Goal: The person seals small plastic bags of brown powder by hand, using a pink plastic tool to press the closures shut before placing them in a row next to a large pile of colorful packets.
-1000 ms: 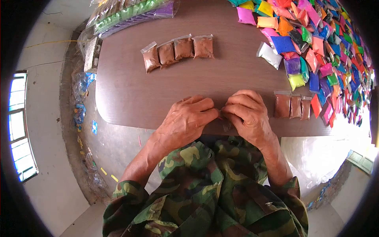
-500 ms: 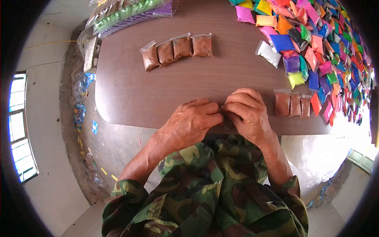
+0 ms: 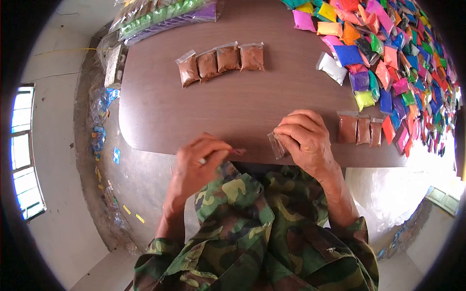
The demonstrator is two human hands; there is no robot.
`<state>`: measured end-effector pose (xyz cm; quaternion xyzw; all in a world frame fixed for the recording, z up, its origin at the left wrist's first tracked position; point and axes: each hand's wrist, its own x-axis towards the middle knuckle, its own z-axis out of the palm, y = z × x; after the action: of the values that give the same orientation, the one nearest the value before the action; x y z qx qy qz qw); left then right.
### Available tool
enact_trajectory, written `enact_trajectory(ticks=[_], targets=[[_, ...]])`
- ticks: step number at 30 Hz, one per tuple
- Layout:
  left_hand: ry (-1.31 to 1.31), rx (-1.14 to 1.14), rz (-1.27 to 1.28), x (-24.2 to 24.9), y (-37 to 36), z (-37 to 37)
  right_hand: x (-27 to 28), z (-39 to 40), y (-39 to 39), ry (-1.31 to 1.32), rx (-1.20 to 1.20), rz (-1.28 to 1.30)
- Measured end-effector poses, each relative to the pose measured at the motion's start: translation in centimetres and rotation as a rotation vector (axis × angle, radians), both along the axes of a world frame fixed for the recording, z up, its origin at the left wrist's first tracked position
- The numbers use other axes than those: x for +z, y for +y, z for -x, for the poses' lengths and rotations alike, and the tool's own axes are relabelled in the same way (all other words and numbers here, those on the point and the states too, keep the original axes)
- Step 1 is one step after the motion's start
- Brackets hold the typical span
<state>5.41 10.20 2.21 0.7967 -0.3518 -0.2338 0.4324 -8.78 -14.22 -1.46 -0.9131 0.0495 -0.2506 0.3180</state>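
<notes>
My right hand [image 3: 307, 143] pinches the top of a small clear plastic bag [image 3: 277, 147] at the table's front edge; the fingers hide part of it. To the left, my left hand [image 3: 201, 157] is slightly blurred, with thumb and forefinger closed on a thin reddish strip [image 3: 237, 152] that sticks out to the right. The two hands are apart. Several clear bags of brown material [image 3: 228, 58] lie in a row farther back. Right of my right hand, three more brown-filled bags [image 3: 363, 130] lie side by side.
A large heap of small colourful packets [image 3: 388, 63] covers the table's right side. Bundled plastic packs [image 3: 167, 22], green and purple, sit at the back left. The brown table [image 3: 160, 111] has a rounded left corner. Litter [image 3: 98, 138] lies on the floor to the left.
My left hand has drawn away to the left from my right hand, bringing the reddish strip into view. My right hand has stayed nearly still, and the clear bag under it now shows.
</notes>
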Motion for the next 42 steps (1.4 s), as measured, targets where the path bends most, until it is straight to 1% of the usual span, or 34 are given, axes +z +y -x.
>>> enact_trajectory(ticks=[1, 4, 6, 7, 10, 12, 13, 16, 19, 20, 22, 24, 26, 27, 31, 33, 34, 36, 37, 38, 42], targets=[[-0.061, 0.037, 0.039, -1.1, 1.4, -0.6, -0.1, 0.0, 0.1, 0.0, -0.011, 0.005], [0.038, 0.302, 0.089, -1.2, 4.6, -1.6, -0.1, -0.2, 0.3, -0.013, -0.027, 0.011], [0.058, 0.481, 0.157, -1.8, 7.7, -3.1, -0.2, -0.3, 0.4, -0.024, -0.031, 0.006], [0.006, 0.547, 0.158, -1.8, 8.9, -3.8, -0.2, -0.3, 0.4, -0.026, -0.033, 0.0], [-0.037, 0.803, 0.282, -2.7, 12.8, -6.6, 0.0, -0.3, 0.3, -0.021, -0.032, -0.005], [-0.057, 0.992, 0.47, -3.6, 15.1, -8.5, 0.1, -0.3, 0.4, -0.02, -0.03, -0.008], [-0.048, 1.122, 0.507, -4.7, 16.8, -9.6, 0.3, -0.4, 0.4, -0.02, -0.031, -0.01], [0.079, 1.15, 0.636, -10.1, 23.1, -11.8, 0.7, -0.1, 0.5, -0.002, -0.037, -0.006], [0.208, 1.114, 0.633, -16.0, 25.0, -11.3, 0.7, -0.3, 0.5, 0.008, -0.025, -0.02], [0.26, 1.095, 0.621, -17.0, 24.6, -10.8, 0.7, -0.2, 0.5, 0.023, -0.019, -0.023], [0.233, 1.209, 0.515, -17.1, 21.7, -10.1, 0.7, -0.2, 0.7, 0.035, -0.018, -0.022], [0.225, 1.229, 0.447, -19.0, 20.9, -11.3, 0.7, -0.2, 0.8, 0.048, 0.0, -0.004], [0.207, 1.214, 0.433, -20.1, 20.3, -12.3, 0.6, -0.1, 0.7, 0.065, 0.011, 0.015], [0.166, 1.232, 0.37, -20.4, 19.9, -12.7, 0.5, 0.0, 0.7, 0.073, 0.015, 0.02], [0.273, 1.195, 0.437, -22.1, 19.1, -13.2, 0.5, 0.0, 0.8, 0.085, 0.022, 0.044], [0.345, 1.201, 0.45, -23.0, 18.6, -12.8, 0.0, 0.1, 0.6, 0.087, 0.027, 0.07], [0.411, 1.244, 0.484, -23.6, 18.4, -12.5, -0.2, 0.3, 0.5, 0.09, 0.029, 0.071], [0.49, 1.179, 0.494, -25.7, 18.8, -12.0, -0.5, 0.4, 0.2, 0.097, 0.035, 0.075], [0.506, 1.203, 0.524, -26.4, 18.5, -11.5, -0.7, 0.5, 0.1, 0.11, 0.035, 0.1], [0.524, 1.226, 0.552, -26.1, 17.7, -11.0, -0.8, 0.6, 0.0, 0.114, 0.029, 0.105], [0.604, 1.315, 0.447, -26.7, 16.3, -9.8, -1.2, 0.6, -0.1, 0.113, 0.015, 0.15]])
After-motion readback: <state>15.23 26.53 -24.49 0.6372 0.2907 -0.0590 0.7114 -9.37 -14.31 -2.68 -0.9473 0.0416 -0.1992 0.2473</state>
